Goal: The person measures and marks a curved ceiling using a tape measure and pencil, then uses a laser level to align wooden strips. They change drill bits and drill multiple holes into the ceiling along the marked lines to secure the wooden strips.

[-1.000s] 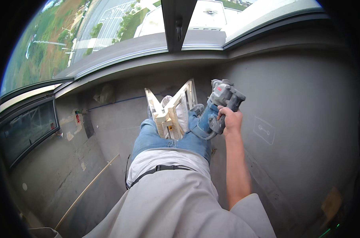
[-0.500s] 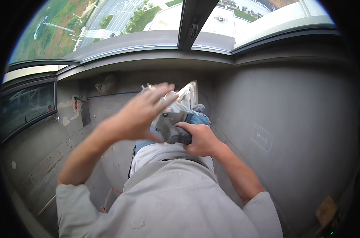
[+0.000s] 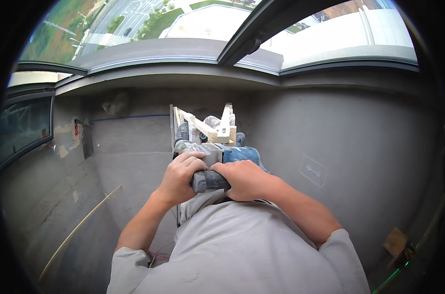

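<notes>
Both forearms [image 3: 146, 218] angled inward, elbows bent. Left hand [image 3: 179, 177] back up, fingers [image 3: 187, 158] curled; right hand [image 3: 244, 179] just beside it, wrapped closed.

The blue-grey power tool [image 3: 216, 155] is held crosswise.

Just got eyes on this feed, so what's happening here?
Someone is holding a blue-and-grey power tool in front of their body. The right hand grips it by the black handle, and the left hand is against its grey end. A pale wooden frame shows just beyond the tool, below the window ledge.
</notes>
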A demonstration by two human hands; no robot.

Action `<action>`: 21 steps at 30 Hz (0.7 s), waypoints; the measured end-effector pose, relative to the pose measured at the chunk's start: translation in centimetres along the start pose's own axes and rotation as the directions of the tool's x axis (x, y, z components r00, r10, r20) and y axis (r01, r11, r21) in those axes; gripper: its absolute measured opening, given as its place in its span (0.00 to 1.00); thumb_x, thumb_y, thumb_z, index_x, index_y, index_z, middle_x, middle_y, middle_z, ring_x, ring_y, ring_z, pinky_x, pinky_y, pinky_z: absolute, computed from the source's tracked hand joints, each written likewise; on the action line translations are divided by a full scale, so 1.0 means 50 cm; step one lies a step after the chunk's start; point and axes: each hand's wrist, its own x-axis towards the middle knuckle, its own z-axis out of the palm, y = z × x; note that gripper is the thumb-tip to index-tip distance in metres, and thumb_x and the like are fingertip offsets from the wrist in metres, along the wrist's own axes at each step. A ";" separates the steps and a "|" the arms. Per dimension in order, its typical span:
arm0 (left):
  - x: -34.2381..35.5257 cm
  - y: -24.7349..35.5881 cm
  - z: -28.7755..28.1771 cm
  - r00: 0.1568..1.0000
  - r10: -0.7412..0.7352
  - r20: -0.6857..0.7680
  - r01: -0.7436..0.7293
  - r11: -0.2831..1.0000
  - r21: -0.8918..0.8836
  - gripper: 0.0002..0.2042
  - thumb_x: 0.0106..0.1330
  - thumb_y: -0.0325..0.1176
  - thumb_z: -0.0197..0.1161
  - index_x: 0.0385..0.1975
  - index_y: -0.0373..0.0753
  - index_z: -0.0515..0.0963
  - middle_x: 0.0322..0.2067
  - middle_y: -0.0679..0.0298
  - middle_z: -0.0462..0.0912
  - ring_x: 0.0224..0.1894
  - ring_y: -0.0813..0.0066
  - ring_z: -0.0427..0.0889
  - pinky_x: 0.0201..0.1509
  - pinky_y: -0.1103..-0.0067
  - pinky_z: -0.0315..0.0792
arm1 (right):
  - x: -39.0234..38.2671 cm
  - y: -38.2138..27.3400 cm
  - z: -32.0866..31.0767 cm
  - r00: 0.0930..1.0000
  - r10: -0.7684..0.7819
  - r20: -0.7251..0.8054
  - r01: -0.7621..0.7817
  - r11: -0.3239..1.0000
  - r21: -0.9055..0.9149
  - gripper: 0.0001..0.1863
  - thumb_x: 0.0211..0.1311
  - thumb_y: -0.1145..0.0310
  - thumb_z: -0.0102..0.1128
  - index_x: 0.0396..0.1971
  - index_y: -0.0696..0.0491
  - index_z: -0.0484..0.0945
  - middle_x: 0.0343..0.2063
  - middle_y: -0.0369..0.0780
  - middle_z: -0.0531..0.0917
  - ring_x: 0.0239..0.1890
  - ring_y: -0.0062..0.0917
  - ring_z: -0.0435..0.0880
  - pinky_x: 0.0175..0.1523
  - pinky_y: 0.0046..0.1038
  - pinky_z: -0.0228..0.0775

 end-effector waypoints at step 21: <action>0.058 0.208 -0.242 0.980 -0.075 0.182 -0.024 0.872 0.489 0.11 0.39 0.23 0.63 0.26 0.39 0.76 0.28 0.61 0.79 0.39 0.60 0.79 0.45 0.69 0.72 | 0.039 -0.103 -0.032 0.876 -0.424 -0.229 0.481 0.801 0.356 0.21 0.44 0.71 0.62 0.43 0.55 0.73 0.28 0.52 0.80 0.35 0.49 0.79 0.40 0.41 0.71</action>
